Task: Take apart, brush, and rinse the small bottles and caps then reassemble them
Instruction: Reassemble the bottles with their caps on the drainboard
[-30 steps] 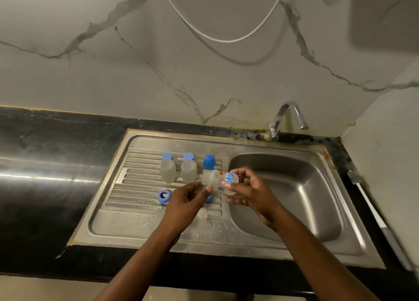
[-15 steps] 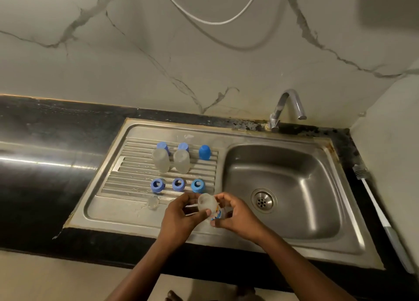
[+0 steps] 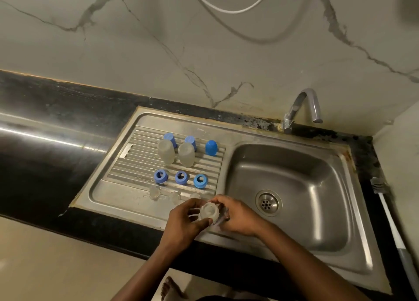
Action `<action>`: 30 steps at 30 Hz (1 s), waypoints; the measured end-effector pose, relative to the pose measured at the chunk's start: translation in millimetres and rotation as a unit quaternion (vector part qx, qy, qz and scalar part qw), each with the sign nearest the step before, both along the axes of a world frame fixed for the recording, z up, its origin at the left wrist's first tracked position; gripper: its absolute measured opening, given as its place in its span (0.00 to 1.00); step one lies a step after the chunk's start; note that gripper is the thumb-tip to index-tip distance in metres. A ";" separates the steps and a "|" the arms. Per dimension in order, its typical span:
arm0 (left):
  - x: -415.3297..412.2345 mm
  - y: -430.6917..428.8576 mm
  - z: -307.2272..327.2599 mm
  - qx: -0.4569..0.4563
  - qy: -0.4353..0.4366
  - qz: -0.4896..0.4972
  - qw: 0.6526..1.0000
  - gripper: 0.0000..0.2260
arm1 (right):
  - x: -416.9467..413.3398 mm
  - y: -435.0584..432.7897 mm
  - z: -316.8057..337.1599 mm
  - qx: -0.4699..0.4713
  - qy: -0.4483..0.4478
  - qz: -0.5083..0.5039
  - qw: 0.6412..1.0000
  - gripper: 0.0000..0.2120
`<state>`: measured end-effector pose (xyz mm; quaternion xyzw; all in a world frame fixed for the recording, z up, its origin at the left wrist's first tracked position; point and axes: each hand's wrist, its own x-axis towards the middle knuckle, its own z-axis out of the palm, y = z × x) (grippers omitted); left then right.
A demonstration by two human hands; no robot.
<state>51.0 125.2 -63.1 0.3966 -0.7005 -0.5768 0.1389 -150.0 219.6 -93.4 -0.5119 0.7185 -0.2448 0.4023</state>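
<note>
bottle (image 3: 209,211): small, translucent, uncapped

Both hands (image 3: 212,216) grip a small clear bottle (image 3: 209,211) over the sink's (image 3: 127,201) front edge.

Drainboard (image 3: 127,164) — bottles (image 3: 166,152), blue caps (image 3: 181,177)

Dim warm light, countertop (image 3: 52,139) glare
</note>
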 end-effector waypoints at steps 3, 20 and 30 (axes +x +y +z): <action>2.6 -1.3 1.9 0.006 -0.001 0.011 1.000 0.22 | -19.0 -13.8 4.7 0.018 0.071 0.048 0.996 0.33; 8.9 -47.0 6.5 -0.083 -0.041 0.127 0.988 0.14 | -0.8 -97.0 9.6 -0.041 0.074 0.092 0.992 0.11; -43.2 -63.8 -1.0 -0.225 -0.085 -0.002 0.971 0.22 | -46.6 -52.2 39.0 -0.065 -0.055 -0.106 0.991 0.12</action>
